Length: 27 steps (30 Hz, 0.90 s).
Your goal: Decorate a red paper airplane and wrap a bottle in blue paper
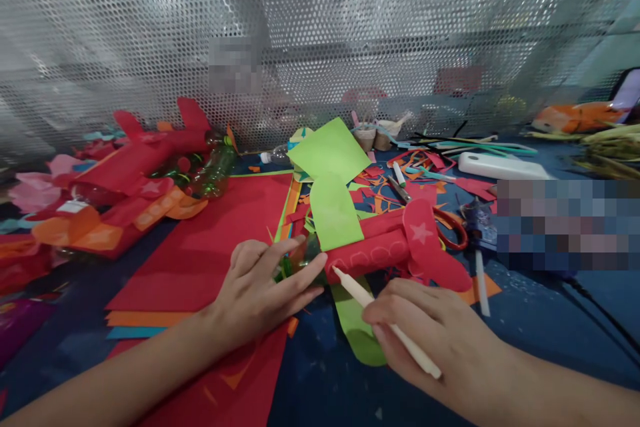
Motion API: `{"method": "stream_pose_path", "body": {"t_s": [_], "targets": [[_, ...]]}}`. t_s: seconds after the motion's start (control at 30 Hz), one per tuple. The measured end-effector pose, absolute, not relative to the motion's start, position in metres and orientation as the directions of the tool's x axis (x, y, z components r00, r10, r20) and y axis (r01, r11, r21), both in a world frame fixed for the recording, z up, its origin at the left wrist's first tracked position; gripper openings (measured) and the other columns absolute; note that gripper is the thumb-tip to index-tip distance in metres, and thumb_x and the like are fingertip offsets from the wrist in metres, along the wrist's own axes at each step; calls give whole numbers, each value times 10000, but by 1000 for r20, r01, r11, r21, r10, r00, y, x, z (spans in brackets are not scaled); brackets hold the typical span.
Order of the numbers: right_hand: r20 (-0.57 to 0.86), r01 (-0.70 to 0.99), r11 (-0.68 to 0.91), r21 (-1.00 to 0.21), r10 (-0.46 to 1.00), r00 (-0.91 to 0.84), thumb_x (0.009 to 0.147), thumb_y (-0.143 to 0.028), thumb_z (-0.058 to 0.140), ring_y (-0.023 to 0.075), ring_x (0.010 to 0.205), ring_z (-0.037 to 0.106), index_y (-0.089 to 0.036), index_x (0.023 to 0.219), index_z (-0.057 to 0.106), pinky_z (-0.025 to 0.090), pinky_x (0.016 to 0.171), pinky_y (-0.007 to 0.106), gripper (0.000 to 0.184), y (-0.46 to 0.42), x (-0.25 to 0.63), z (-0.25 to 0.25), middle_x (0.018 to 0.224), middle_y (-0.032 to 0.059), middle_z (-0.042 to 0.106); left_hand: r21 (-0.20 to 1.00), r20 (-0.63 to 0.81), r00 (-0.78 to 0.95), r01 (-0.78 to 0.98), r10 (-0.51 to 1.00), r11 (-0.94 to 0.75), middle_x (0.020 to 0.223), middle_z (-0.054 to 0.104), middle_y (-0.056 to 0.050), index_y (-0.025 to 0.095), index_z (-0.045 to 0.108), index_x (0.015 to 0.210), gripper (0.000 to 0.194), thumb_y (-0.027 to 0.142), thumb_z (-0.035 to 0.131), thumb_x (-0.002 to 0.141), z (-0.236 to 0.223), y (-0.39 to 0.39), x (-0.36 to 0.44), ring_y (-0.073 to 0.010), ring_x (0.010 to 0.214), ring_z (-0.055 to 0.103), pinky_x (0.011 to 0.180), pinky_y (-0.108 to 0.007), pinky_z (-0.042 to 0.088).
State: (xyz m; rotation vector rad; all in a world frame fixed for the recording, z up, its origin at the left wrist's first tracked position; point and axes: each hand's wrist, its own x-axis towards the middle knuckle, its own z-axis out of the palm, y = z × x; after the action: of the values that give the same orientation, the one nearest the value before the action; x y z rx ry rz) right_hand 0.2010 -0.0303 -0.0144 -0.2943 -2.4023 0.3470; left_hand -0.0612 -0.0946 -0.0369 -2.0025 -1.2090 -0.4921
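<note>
R hand (425,327) w/ pen (356,290) at red tube (371,252); L hand (265,287) by bottle (313,247)

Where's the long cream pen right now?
In the head view, the pen is just right of centre, in the right hand, its tip at the red tube's end near the left hand.
</note>
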Motion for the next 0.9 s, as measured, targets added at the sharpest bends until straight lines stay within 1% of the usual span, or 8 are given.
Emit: {"method": "stream_pose_path", "body": {"t_s": [0.13,0.27,0.47,0.7,0.9], "targets": [[601,121,939,-323,302,-740,1010,-91,397,120,586,606,-182,901,608,489,545,206,255,-31,201,-14,704,5,648,-412,632,483,872,606,-264,1111,737,-48,363,652,1257,304,399,654,956,-34,-95,-61,-218,885,680,841,-356,478],[589,113,937,-330,298,-751,1009,-89,395,118,601,607,-173,897,616,488,550,204,262,-31,201,-13,713,8,649,-428,642,495,865,586,-261,1091,739,-64,333,625,1244,279,414,623,977,-31,-95,-59,-221,838,683,808,-360,474],[607,122,943,-311,296,-737,1031,-101,382,116,616,610,-165,886,625,484,561,203,290,-33,200,-11,716,3,646,-397,646,479,876,595,-274,1116,727,-71,320,607,1280,342,419,654,957,-35,-95,-59,-235,887,682,846,-369,471],[609,97,947,-307,274,-744,1055,-115,365,111,618,609,-164,878,630,475,557,198,322,-32,200,-12,707,1,649,-388,657,480,877,581,-285,1126,723,-79,322,639,1239,306,411,672,949,-33,-94,-59,-237,836,659,809,-384,455],[596,101,945,-312,277,-754,1046,-112,373,117,621,622,-170,880,626,491,564,206,308,-32,200,-14,710,4,652,-374,655,468,883,592,-285,1141,723,-76,327,641,1255,326,406,679,941,-34,-94,-58,-237,866,670,834,-386,460]]}}
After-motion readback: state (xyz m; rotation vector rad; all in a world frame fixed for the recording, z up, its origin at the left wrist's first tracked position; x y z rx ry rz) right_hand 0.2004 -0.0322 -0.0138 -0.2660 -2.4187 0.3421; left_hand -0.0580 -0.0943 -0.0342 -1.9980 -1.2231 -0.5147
